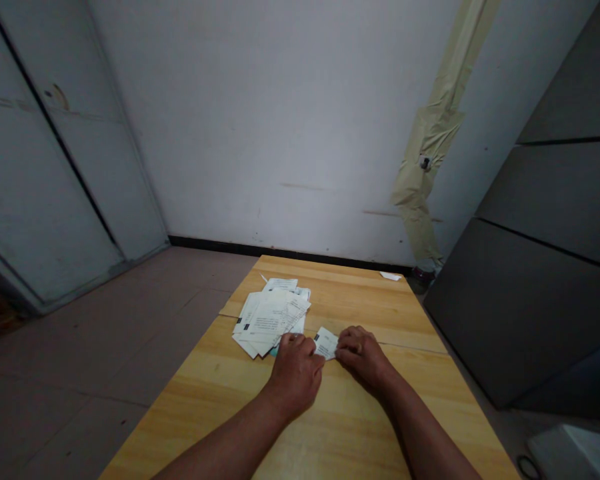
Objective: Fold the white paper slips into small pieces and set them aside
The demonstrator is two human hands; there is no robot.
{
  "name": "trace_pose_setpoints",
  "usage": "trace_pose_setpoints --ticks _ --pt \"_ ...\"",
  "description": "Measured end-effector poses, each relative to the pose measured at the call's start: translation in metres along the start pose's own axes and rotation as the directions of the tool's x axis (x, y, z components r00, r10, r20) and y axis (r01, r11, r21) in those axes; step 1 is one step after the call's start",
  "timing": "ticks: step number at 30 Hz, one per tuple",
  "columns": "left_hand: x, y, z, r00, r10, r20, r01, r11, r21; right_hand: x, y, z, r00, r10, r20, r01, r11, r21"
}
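Between my two hands is a small printed sheet of paper [325,343], seemingly folded, low over the wooden table. My left hand [299,370] has its fingers curled closed at the sheet's left side. At the right side, my right hand [361,351] pinches the edge with bent fingers. Just beyond my left hand lies a loose, overlapping pile of printed papers [273,313], some tilted at angles. A bit of blue-green shows under the pile's near edge, partly hidden by my left hand.
The wooden table [360,413] has a seam across it. A white scrap [391,275] lies at its far right corner. Behind stands a white wall [280,133] with taped-over conduit [423,160]. Grey cabinet panels [530,267] rise on the right, a pale door [45,167] on the left.
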State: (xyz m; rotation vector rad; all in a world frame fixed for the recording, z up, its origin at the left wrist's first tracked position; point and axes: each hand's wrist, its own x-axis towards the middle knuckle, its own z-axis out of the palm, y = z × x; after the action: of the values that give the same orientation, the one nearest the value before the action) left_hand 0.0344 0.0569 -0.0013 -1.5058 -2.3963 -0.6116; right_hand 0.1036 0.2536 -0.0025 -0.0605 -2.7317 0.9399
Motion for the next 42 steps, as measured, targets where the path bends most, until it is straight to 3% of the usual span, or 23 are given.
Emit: trace_pose_setpoints --ticks 9,18,42 --pt "0.001 0.002 -0.002 1.0 0.003 0.022 -0.002 1.0 -0.029 0.006 -0.016 0.013 0.982 0.167 -0.087 -0.185 0.942 -0.28" --pt "0.002 0.001 0.0 1.0 -0.007 0.02 0.008 0.999 -0.049 0.007 -0.025 0.016 0.98 0.175 -0.094 -0.198 0.885 -0.421" --pt "0.003 0.004 -0.001 0.998 0.011 0.062 -0.012 1.0 0.016 0.006 -0.015 0.015 0.972 0.19 -0.136 -0.218 0.948 -0.232"
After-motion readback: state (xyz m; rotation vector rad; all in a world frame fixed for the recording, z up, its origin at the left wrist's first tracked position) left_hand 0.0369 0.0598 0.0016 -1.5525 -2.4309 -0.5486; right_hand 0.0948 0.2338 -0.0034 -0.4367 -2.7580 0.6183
